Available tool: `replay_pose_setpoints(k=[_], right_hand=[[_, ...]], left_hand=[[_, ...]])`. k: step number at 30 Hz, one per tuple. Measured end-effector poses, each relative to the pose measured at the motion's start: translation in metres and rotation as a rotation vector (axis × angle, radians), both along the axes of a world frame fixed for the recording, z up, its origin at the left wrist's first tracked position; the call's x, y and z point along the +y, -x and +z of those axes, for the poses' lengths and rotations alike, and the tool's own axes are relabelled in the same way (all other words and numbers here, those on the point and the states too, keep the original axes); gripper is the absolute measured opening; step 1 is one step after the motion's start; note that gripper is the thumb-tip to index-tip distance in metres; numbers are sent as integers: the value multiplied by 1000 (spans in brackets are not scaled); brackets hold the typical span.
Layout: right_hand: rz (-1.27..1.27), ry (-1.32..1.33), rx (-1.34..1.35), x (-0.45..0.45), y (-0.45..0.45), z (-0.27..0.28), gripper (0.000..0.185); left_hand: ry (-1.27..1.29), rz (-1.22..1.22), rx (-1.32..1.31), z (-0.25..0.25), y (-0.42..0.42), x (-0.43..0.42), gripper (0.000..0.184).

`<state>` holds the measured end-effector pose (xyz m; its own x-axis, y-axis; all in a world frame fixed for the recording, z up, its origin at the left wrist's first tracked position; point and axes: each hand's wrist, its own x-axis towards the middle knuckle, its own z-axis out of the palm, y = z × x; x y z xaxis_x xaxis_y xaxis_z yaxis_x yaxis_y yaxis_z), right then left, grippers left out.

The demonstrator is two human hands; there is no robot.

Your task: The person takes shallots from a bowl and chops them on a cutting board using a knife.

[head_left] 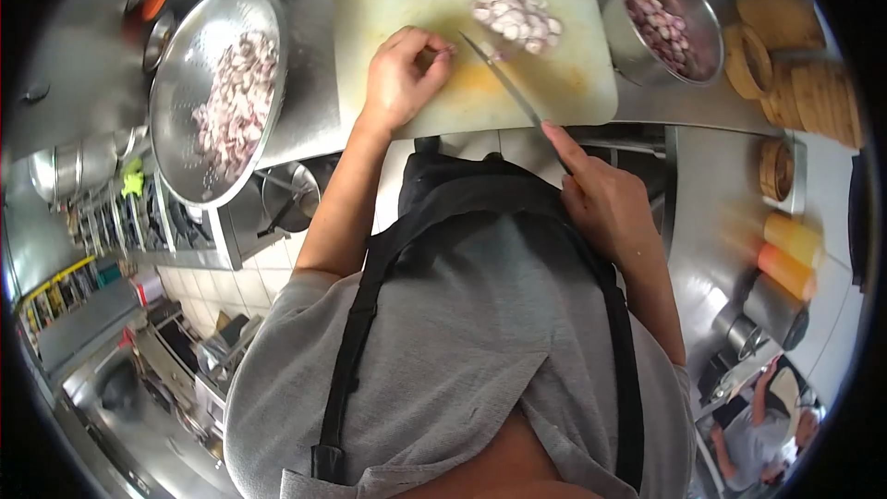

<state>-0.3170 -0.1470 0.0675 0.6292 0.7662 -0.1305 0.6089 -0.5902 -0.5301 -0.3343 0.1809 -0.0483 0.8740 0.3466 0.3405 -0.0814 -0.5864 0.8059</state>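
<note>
Loosely heaped lie whitish, purple-tinged cloves (516, 15), the left hand (404, 79) pinching one, the right hand (602, 194) gripping a knife (506, 83).

The cutting board (397, 0) lies between the colander (185, 65), left, and the pot (702, 32), right.

Cutting board (407, 0): pale yellow-green, blotched orange. The pieces (517, 17) on it look, from where I stand, white tinged purple; the colander (205, 42), silver dotted with holes; the shirt (471, 305), grey; the apron (462, 173), black.
</note>
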Motion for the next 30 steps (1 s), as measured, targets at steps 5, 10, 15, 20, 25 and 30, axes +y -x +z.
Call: replay_pose_setpoints(k=[5, 10, 15, 20, 25, 30], right_hand=[[7, 103, -27, 9, 0, 7, 79], [9, 120, -28, 12, 1, 9, 77], [17, 93, -28, 8, 3, 11, 78], [12, 158, -69, 7, 7, 13, 82], [11, 177, -72, 7, 10, 16, 82], [28, 155, -40, 14, 5, 7, 80]], left_hand=[[43, -16, 48, -3, -1, 4, 9], [39, -22, 78, 0, -1, 5, 11], [72, -11, 107, -2, -1, 5, 14], [77, 7, 147, 4, -1, 1, 15], [35, -8, 98, 1, -1, 0, 15], [-21, -35, 75, 12, 1, -3, 12]])
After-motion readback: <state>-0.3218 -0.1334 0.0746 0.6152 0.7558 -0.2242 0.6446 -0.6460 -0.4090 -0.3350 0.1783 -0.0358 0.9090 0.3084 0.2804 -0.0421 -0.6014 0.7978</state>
